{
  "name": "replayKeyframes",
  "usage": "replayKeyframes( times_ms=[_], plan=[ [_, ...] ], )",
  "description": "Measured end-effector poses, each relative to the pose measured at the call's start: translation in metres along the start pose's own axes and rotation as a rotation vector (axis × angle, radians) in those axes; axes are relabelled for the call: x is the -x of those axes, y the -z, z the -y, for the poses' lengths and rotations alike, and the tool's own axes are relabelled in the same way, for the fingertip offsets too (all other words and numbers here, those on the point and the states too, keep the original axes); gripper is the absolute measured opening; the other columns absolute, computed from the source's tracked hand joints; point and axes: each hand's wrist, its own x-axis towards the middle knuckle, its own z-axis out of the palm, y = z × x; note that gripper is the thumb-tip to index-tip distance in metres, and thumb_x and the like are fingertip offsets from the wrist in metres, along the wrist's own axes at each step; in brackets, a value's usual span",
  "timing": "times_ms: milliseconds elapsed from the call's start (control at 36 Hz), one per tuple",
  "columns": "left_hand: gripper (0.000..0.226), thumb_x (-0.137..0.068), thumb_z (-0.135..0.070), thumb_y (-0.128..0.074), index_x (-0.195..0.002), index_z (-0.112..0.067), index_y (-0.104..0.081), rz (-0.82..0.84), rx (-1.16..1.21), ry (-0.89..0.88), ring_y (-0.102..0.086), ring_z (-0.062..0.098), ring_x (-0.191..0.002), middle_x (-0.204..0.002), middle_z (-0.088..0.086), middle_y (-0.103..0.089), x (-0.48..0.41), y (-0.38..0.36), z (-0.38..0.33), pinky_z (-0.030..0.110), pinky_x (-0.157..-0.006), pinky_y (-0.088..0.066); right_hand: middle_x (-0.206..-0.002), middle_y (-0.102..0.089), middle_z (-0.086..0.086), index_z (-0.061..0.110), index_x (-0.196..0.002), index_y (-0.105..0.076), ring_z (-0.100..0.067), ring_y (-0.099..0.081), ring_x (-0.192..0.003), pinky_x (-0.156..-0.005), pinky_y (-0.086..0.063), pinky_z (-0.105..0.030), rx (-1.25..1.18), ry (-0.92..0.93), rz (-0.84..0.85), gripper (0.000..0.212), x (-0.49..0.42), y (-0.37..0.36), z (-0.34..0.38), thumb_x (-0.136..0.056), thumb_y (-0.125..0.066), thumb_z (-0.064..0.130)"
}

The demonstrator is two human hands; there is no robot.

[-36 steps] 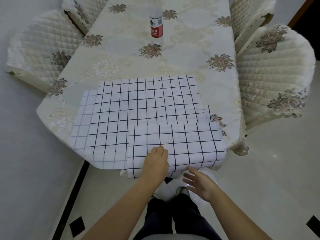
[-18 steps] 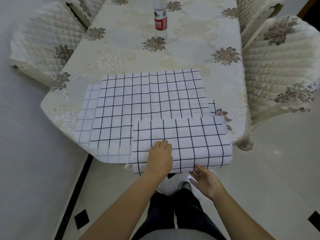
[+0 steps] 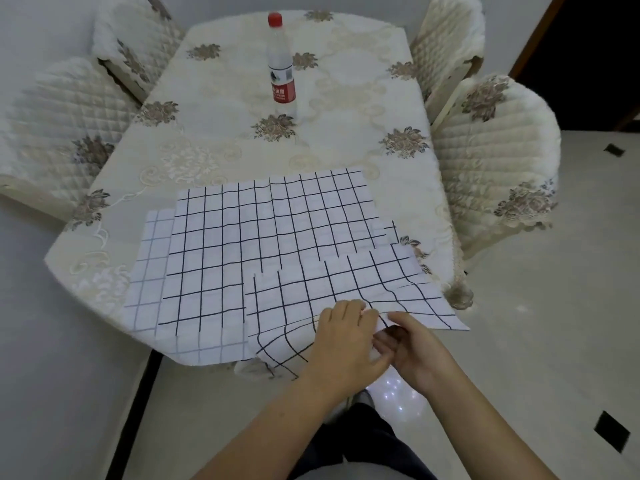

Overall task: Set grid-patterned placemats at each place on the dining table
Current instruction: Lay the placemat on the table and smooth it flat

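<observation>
We take the dining table [image 3: 346,109], draped in a cream cloth with brown flower motifs, as our landmark. Four quilted chairs flank it: two on its left side [image 3: 65,129] [image 3: 135,36] and two on its right [image 3: 495,161] [image 3: 450,36]. At the table's near end we see a stack of grid-patterned placemats [image 3: 270,223] lying flat, with a paler mat [image 3: 149,265] showing from beneath along the stack's left edge. The top placemat [image 3: 346,289] lies over the table's near right corner and overhangs its edge; half a second ago it lay flat there, whereas now its near edge is bunched and lifted into a fold, its grid lines visibly bent. The left hand [image 3: 346,341], which earlier pressed palm-down on that mat, now has its fingers curled closed on the near edge. The right hand [image 3: 415,355], earlier open just below the hem, has risen to meet the left and pinches the same fold, thumb above and fingers beneath. Both hands sit at the table's near edge, touching each other. Toward the table's far end a clear plastic bottle [image 3: 282,74] with a red cap and red label stands upright, more fully in view than before.
</observation>
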Motion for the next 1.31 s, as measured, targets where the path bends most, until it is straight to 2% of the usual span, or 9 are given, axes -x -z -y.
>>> replayKeyframes(
  times_ms=[139,250,361,444,556,667,944,1083,1306],
  plan=[
    [0.039,-0.05,-0.031,-0.073,-0.087,-0.022,-0.064,-0.062,-0.092,0.017,-0.061,0.013,-0.073,-0.081,-0.008,-0.064,-0.016,0.023,0.004,0.025,-0.066,-0.044,-0.05,-0.052,-0.004,0.004,-0.071,-0.054,-0.016,-0.057,-0.052,-0.063,-0.049,-0.028,0.084,0.199,-0.017,0.019,0.012,-0.028,0.018,-0.089,-0.052,0.006],
    [0.038,-0.038,-0.012,-0.082,-0.072,-0.021,-0.066,-0.084,-0.105,0.073,-0.061,0.014,-0.058,-0.068,-0.007,-0.063,-0.036,0.052,0.012,0.023,-0.055,-0.048,-0.049,-0.063,-0.001,0.004,-0.079,-0.051,-0.025,-0.065,-0.067,-0.07,-0.051,-0.032,0.157,0.355,0.019,0.011,0.026,-0.053,0.036,-0.09,-0.053,0.008],
    [0.018,-0.059,0.0,-0.071,-0.068,-0.012,-0.063,-0.058,-0.047,0.082,-0.059,0.023,-0.054,-0.062,0.001,-0.06,-0.057,0.085,0.019,0.029,-0.053,-0.038,-0.062,-0.067,-0.001,0.009,-0.079,-0.052,-0.013,-0.066,-0.059,-0.065,-0.05,-0.025,0.38,0.596,0.036,0.013,0.048,-0.073,0.058,-0.09,-0.056,0.014],
    [0.024,-0.082,0.002,-0.047,-0.093,-0.009,-0.065,-0.098,-0.025,0.04,-0.059,0.028,-0.078,-0.085,0.007,-0.064,-0.072,0.107,0.019,0.031,-0.067,-0.033,-0.07,-0.062,-0.001,0.018,-0.076,-0.055,-0.012,-0.062,-0.063,-0.065,-0.05,-0.025,0.58,0.885,0.025,0.013,0.066,-0.076,0.072,-0.087,-0.06,0.015],
    [0.034,-0.087,0.0,-0.041,-0.114,-0.016,-0.056,-0.075,-0.066,-0.065,-0.059,0.025,-0.092,-0.103,0.003,-0.061,-0.092,0.133,0.009,0.029,-0.069,-0.035,-0.08,-0.057,0.009,0.019,-0.09,-0.056,-0.003,-0.05,-0.075,-0.071,-0.041,-0.013,1.047,1.415,-0.127,0.008,0.087,-0.073,0.094,-0.084,-0.061,0.015],
    [0.037,-0.09,-0.003,-0.04,-0.124,-0.018,-0.049,-0.084,-0.134,-0.19,-0.058,0.026,-0.097,-0.111,0.003,-0.058,-0.106,0.153,-0.011,0.029,-0.071,-0.032,-0.088,-0.062,-0.004,0.01,-0.089,-0.064,-0.017,-0.05,-0.085,-0.069,-0.041,-0.029,1.482,1.871,-0.395,0.019,0.094,-0.067,0.119,-0.073,-0.058,0.017],
    [0.026,-0.097,-0.018,-0.037,-0.117,-0.02,-0.054,0.04,-0.099,-0.22,-0.056,0.026,-0.101,-0.11,0.004,-0.064,-0.141,0.171,-0.073,0.036,-0.078,-0.042,-0.07,-0.063,-0.001,0.01,-0.074,-0.063,-0.025,-0.058,-0.06,-0.051,-0.042,-0.029,1.637,1.574,-0.335,0.006,0.125,-0.017,0.174,-0.078,-0.062,0.014],
    [0.027,-0.098,-0.024,-0.036,-0.112,-0.016,-0.057,0.018,-0.044,-0.233,-0.056,0.025,-0.105,-0.109,0.003,-0.065,-0.163,0.173,-0.118,0.038,-0.084,-0.045,-0.093,-0.062,0.002,0.013,-0.094,-0.064,-0.021,-0.057,-0.085,-0.071,-0.047,-0.036,1.623,1.389,-0.359,0.013,0.135,0.027,0.209,-0.091,-0.055,0.022],
    [0.024,-0.097,-0.022,-0.041,-0.106,-0.016,-0.062,-0.038,0.067,-0.22,-0.057,0.023,-0.096,-0.101,0.004,-0.066,-0.213,0.151,-0.219,0.037,-0.081,-0.046,-0.098,-0.062,0.003,0.019,-0.105,-0.061,-0.015,-0.057,-0.089,-0.079,-0.049,-0.03,1.527,1.338,-0.486,0.018,0.15,0.122,0.283,-0.094,-0.048,0.025]
  ],
)
